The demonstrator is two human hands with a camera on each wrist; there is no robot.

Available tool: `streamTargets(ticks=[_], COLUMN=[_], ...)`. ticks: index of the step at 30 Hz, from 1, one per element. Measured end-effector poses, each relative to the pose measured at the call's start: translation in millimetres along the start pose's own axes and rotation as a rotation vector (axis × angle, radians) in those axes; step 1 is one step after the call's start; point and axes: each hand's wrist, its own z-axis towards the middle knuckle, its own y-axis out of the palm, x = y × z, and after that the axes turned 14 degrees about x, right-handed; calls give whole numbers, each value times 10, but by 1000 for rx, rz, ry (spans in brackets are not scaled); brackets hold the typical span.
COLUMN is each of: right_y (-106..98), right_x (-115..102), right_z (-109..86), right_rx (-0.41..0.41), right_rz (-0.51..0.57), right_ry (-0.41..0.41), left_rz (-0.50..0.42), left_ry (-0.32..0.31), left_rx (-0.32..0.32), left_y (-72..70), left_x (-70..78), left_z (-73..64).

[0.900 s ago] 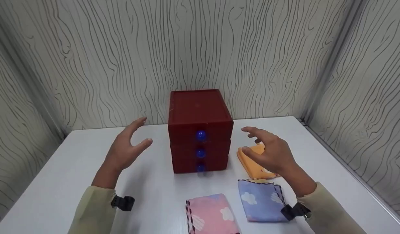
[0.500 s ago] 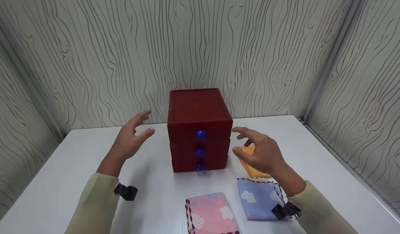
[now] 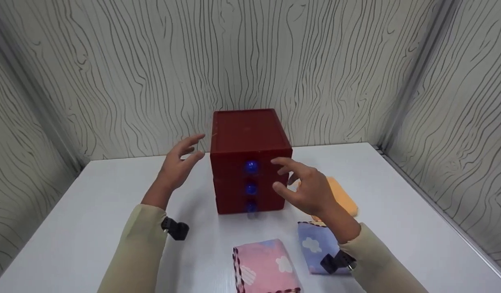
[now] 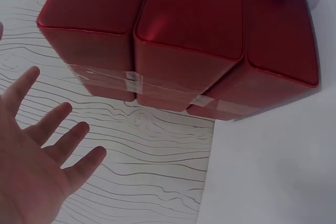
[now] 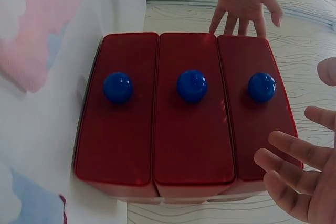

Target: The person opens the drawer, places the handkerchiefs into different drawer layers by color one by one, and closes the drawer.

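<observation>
Drawers (image 3: 246,148) stand mid-scene toward the back of the counter (image 3: 79,219), near the wall (image 3: 250,53), and you're closing in on them from both sides! Over the last second your left grip (image 3: 177,169) has slid inward, and it's now just beside the left side, fingertips apart from the red. It's released, nothing in it. Your left wrist view backs that up: bare wall shows between your fingers and the side where clear tape (image 4: 134,80) crosses the seams.

Over to your right grip (image 3: 305,187), and it has swung further in too: from the head it now overlaps the right part of the front, near the blue knobs (image 3: 251,189). Released as well, fingers softly bent, holding nothing. In the right wrist view they pass before the end of the top drawer (image 5: 252,124); whether any tip touches, you can't tell.

The drawers themselves haven't budged, fronts flush, and the folded cloths lie as they were: pink cloth (image 3: 266,266) in front, blue cloth (image 3: 313,240) beside it, partly hidden, orange cloth (image 3: 342,197) beyond. My read: you've got the drawers within reach, but no hold on anything yet.
</observation>
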Motion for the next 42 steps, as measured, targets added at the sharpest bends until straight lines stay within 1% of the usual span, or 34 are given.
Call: streamTargets(ticks=[4, 9, 11, 13, 15, 17, 21, 26, 30, 32, 37, 42], right_y=[87, 185, 217, 255, 291, 325, 391, 472, 523, 547, 599, 656], right_x=[-40, -117, -152, -179, -201, -216, -226, -218, -228, -235, -245, -233], right_z=[3, 33, 59, 85, 109, 127, 140, 145, 151, 157, 179, 188], right_rx=[0, 4, 5, 7, 2, -6, -23, -46, -52, -43, 11, 64], right_rz=[35, 71, 83, 94, 101, 105, 106, 96, 105, 125, 193, 214], right_ry=[12, 45, 67, 88, 111, 132, 165, 175, 197, 221, 266, 272], left_rz=[-57, -177, -221, -256, -289, -302, -314, -347, -357, -357, -353, -354], left_ry=[-22, -4, 17, 37, 42, 29, -39, -88, -123, -131, -123, -152], left_rx=[-2, -27, -45, -63, -82, -97, -117, -106, -99, -93, -96, -141], left_y=[77, 125, 137, 141, 144, 149, 179, 232, 257, 264, 272, 273], left_x=[-37, -49, -29, 24, 80, 135, 184, 188, 193, 201, 228, 208], left_z=[22, 42, 50, 39, 21, -1, -8, 39, 79, 93, 112, 107])
